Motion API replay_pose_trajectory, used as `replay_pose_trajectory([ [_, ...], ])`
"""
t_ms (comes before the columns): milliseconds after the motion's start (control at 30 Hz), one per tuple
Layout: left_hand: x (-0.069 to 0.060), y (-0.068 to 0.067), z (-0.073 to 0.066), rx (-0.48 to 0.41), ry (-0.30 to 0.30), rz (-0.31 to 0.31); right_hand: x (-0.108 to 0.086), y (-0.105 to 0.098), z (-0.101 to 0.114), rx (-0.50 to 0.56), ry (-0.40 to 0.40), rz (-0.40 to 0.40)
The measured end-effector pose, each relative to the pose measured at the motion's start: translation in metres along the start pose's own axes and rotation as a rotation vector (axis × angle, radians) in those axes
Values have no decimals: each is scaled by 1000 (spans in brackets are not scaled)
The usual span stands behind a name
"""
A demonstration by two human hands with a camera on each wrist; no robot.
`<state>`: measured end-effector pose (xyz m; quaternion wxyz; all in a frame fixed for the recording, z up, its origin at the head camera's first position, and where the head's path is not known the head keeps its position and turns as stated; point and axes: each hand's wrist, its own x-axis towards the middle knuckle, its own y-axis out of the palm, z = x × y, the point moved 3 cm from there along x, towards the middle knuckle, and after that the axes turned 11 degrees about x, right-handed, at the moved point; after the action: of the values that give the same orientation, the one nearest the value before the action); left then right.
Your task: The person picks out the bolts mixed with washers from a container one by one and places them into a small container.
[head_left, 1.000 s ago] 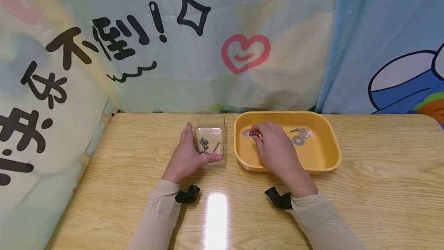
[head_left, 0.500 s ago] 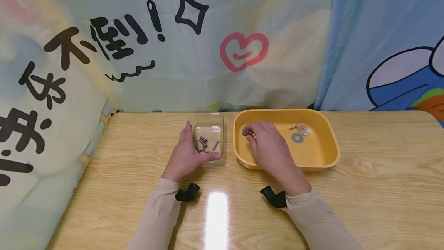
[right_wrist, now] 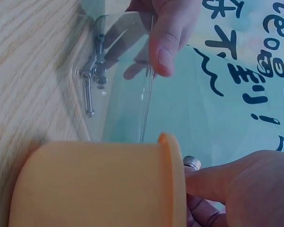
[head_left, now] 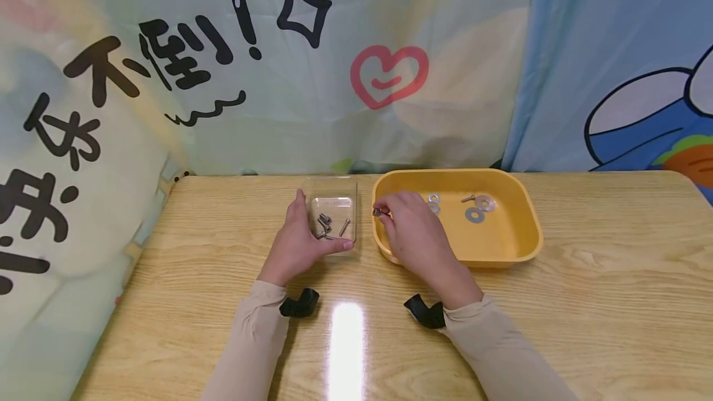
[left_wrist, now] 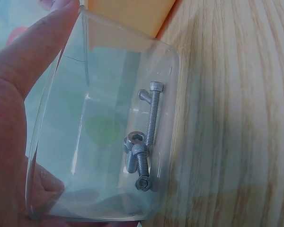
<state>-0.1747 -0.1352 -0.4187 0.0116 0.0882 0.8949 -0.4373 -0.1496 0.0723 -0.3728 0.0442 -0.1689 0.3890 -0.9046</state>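
Note:
My left hand (head_left: pixel 292 243) grips a clear plastic box (head_left: pixel 333 189), thumb along its front side and fingers at the left. Several socket head screws (left_wrist: pixel 153 116) lie on the box's bottom. Thumb and fingers of my right hand (head_left: pixel 418 231) pinch another socket head screw (head_left: pixel 377 212) by the left rim of a yellow tray (head_left: pixel 496 249). In the right wrist view only the knurled head of this screw (right_wrist: pixel 192 162) shows above the fingers; its shank is hidden.
Inside the tray, a small screw (head_left: pixel 468 198) lies near two large flat washers (head_left: pixel 475 215). Smaller washers (head_left: pixel 434 198) lie left of them, partly behind the right hand. A printed cloth (head_left: pixel 267 110) hangs behind the wooden table (head_left: pixel 601 302).
My right hand has moved left with the pinched screw, from inside the tray to its left rim. Washers it covered now show. The left hand stays on the box.

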Motion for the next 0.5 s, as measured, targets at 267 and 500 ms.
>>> replay_pose_trajectory([
  [267,0,-1,-1,5,-6,1,3,7,8,-9,-7,18],
  [500,-1,0,-1,15,-3,-4,5,15,12,0,-3,43],
])
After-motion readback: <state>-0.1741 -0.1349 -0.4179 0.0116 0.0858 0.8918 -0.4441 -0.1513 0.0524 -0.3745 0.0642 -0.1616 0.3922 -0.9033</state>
